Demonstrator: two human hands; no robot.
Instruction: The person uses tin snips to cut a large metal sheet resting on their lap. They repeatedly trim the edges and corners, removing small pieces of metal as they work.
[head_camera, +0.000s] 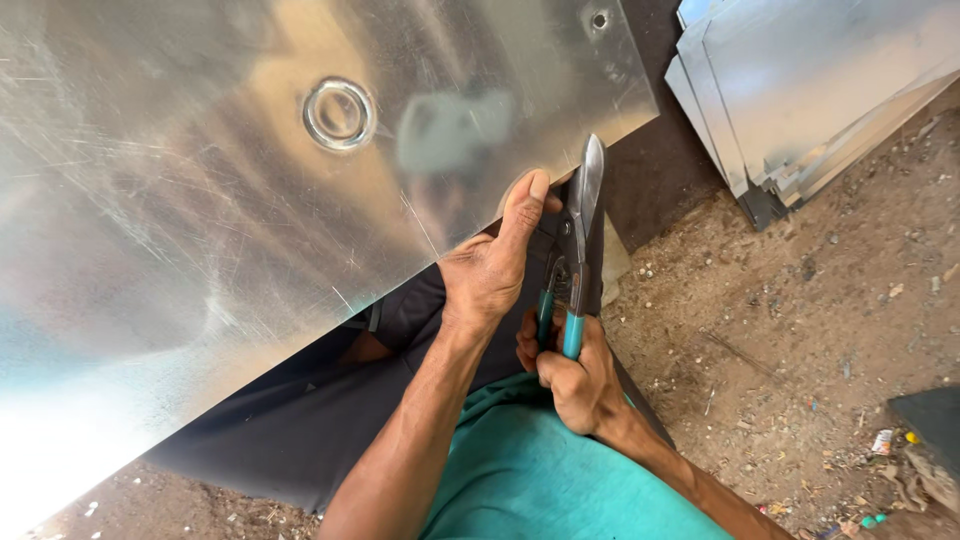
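My left hand (490, 265) grips the lower edge of the metal sheet (250, 200), thumb up along its face, fingers hidden behind, so the sheet stays steady across my lap. My right hand (575, 385) is wrapped tight around the teal handles of the snips (577, 235), held just beside the left so the blades meet the edge close to where I brace it. The blades point up along the sheet's edge, near its right corner. More sheets (800, 90) lean on the dirt floor (780, 330), well apart.
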